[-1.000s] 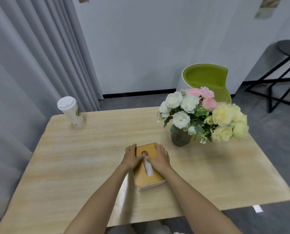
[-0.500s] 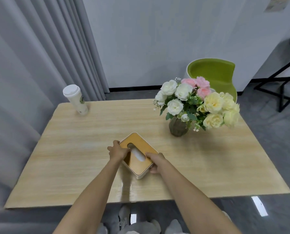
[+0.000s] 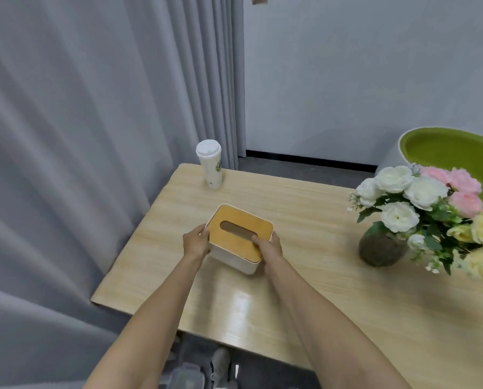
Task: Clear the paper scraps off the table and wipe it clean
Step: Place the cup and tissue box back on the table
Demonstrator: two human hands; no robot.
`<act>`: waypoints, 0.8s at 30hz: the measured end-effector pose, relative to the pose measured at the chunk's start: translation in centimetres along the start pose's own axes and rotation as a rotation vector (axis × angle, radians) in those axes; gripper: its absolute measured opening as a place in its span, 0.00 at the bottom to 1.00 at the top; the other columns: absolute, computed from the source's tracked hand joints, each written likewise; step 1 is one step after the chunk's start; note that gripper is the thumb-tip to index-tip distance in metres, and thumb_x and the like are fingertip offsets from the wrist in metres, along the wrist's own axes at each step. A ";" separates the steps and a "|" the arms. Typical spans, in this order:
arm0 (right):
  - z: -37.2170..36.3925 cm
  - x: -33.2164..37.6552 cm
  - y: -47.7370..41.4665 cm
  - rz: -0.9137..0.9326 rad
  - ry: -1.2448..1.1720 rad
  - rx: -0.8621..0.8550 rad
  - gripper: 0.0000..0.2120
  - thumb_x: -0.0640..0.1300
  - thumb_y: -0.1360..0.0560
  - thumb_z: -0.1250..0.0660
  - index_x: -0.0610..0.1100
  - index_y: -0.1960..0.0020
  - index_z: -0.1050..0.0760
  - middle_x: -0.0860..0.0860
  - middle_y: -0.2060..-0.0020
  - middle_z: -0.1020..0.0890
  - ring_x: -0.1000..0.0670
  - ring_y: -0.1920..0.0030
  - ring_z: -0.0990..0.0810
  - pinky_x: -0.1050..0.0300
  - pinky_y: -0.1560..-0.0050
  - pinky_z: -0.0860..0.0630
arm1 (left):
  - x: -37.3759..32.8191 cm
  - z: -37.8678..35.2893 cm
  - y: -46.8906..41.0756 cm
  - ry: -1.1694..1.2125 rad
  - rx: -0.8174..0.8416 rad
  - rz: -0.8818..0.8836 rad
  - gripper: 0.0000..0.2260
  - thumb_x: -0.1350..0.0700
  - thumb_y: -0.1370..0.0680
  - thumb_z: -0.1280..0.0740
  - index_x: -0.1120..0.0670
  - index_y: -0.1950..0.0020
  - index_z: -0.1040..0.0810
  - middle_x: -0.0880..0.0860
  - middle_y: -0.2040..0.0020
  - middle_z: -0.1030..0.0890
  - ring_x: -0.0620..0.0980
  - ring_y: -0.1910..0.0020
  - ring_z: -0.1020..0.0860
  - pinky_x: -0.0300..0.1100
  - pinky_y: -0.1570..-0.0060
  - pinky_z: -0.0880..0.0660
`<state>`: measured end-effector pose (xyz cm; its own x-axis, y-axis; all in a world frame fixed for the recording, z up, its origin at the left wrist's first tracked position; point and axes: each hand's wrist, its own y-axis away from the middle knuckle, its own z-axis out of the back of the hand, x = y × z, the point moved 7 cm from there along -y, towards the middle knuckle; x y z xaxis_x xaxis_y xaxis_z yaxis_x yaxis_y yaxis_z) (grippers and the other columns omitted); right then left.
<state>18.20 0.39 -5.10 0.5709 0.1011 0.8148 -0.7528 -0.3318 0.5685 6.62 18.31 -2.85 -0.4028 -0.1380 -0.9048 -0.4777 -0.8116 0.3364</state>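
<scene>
So the tissue box [image 3: 234, 245] sits dead centre of the frame, a rounded rectangular thing with a smooth off-white body and a flat honey-coloured wooden lid. The lid has a long oval slot cut in it, and the slot looks dark inside. The box is turned at an angle to the table edges. Whether it's resting on the top or lifted a hair off it, can't really tell.

The person has both hands on it. The left hand [image 3: 196, 244] is wrapped round the left short end with its fingers curled against the side wall. The right hand [image 3: 268, 245] clamps the right end with its thumb lying up on the wood lid. Both bare forearms come in from the bottom of the frame.

The table [image 3: 304, 209] is a pale wood-grain laminate, glossy enough to throw a bright glare patch just below the box.

At the table's far corner, above the box, stands a tall white paper cup [image 3: 210, 164] with a plastic lid and a green logo. At the right edge there's a bunch of white, pink and yellow flowers [image 3: 420, 203] in a round dark mottled vase [image 3: 380, 249]. A lime-green curved chair [image 3: 448, 150] is behind them. Heavy grey pleated curtain [image 3: 80, 136] fills the left side.
</scene>
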 end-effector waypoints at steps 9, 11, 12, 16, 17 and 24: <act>-13.0 0.6 -5.3 0.005 0.171 0.084 0.29 0.37 0.29 0.29 0.38 0.32 0.37 0.45 0.40 0.22 0.46 0.43 0.22 0.56 0.44 0.27 | 1.2 7.2 -10.0 0.006 -0.004 0.080 0.08 0.59 0.24 0.39 0.49 0.51 0.22 0.53 0.54 0.20 0.53 0.56 0.24 0.45 0.54 0.27; -15.2 0.4 -6.7 -0.006 0.179 0.090 0.25 0.37 0.30 0.28 0.39 0.36 0.33 0.47 0.44 0.20 0.46 0.46 0.21 0.55 0.44 0.26 | 1.0 8.2 -11.6 0.041 0.012 0.085 0.08 0.60 0.23 0.39 0.50 0.50 0.23 0.51 0.56 0.20 0.51 0.58 0.24 0.45 0.55 0.28; -16.2 0.3 -7.4 -0.019 0.182 0.093 0.25 0.37 0.32 0.28 0.40 0.37 0.32 0.47 0.45 0.19 0.46 0.46 0.20 0.52 0.42 0.25 | 1.3 8.7 -12.6 0.044 0.020 0.089 0.08 0.60 0.22 0.39 0.49 0.50 0.23 0.51 0.56 0.20 0.51 0.58 0.24 0.44 0.55 0.28; -19.5 -0.7 -10.1 -0.024 0.210 0.123 0.20 0.35 0.33 0.31 0.44 0.42 0.27 0.47 0.47 0.18 0.46 0.47 0.19 0.46 0.40 0.24 | 2.4 10.9 -16.2 0.020 0.040 0.116 0.08 0.58 0.22 0.39 0.47 0.50 0.23 0.51 0.51 0.19 0.52 0.51 0.23 0.47 0.46 0.27; -20.2 -0.8 -10.5 -0.024 0.222 0.141 0.20 0.35 0.34 0.31 0.46 0.43 0.26 0.48 0.47 0.18 0.46 0.46 0.20 0.46 0.39 0.25 | 2.9 11.4 -17.2 0.008 0.042 0.126 0.09 0.57 0.22 0.39 0.48 0.46 0.23 0.51 0.47 0.19 0.52 0.47 0.22 0.49 0.41 0.27; -23.7 -0.8 -11.1 -0.077 0.226 0.163 0.17 0.33 0.34 0.38 0.47 0.49 0.24 0.47 0.49 0.18 0.45 0.46 0.21 0.46 0.40 0.25 | 2.6 13.3 -20.5 0.016 0.032 0.163 0.09 0.61 0.20 0.41 0.50 0.46 0.25 0.55 0.48 0.21 0.54 0.47 0.24 0.51 0.40 0.28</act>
<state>18.33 26.21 -9.36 0.5227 0.3324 0.7851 -0.6372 -0.4595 0.6188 4.96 42.16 -8.63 -0.4647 -0.2760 -0.8414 -0.4317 -0.7590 0.4874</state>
